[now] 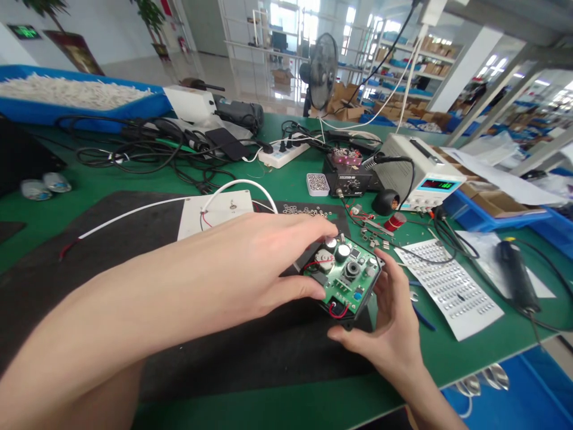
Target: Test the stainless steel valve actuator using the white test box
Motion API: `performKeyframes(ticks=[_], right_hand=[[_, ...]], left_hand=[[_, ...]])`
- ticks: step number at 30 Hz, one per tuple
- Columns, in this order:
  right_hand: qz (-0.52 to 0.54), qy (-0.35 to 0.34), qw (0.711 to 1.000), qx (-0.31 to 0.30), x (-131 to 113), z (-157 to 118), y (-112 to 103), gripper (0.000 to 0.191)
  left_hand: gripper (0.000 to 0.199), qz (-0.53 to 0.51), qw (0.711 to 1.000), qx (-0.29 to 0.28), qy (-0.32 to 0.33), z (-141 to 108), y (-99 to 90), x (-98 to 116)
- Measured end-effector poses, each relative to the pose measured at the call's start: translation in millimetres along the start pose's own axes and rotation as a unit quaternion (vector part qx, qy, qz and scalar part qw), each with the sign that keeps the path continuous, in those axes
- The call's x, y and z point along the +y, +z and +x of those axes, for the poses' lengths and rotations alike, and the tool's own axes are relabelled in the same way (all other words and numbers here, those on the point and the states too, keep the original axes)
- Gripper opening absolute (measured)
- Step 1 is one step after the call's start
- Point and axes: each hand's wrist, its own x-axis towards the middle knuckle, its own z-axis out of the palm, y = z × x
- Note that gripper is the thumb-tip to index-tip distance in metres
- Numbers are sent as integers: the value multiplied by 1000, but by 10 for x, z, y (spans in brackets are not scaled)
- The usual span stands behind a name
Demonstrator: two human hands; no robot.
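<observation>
Green board (335, 279): one
Left hand (268, 254): pinching board's left
Right hand (397, 322): clasping housing's (367, 300) right
Mat (250, 355): one, extending leftward

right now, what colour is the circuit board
The circuit board is green, clearest in the head view.

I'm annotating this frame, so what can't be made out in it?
Head view: underside of the black housing, turned away from the camera.
Head view: lower part of the white panel, covered by the left hand and forearm.
Head view: digits on the display of the power supply, too small and blurred.
Head view: rest of the right forearm, cut off by the bottom edge.
</observation>
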Motion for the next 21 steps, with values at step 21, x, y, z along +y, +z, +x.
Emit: performKeyframes(ticks=[21], right_hand=[[-3, -22, 1000, 4, -16, -15, 22, 121]], left_hand=[[18, -16, 999, 26, -15, 146, 21, 319]])
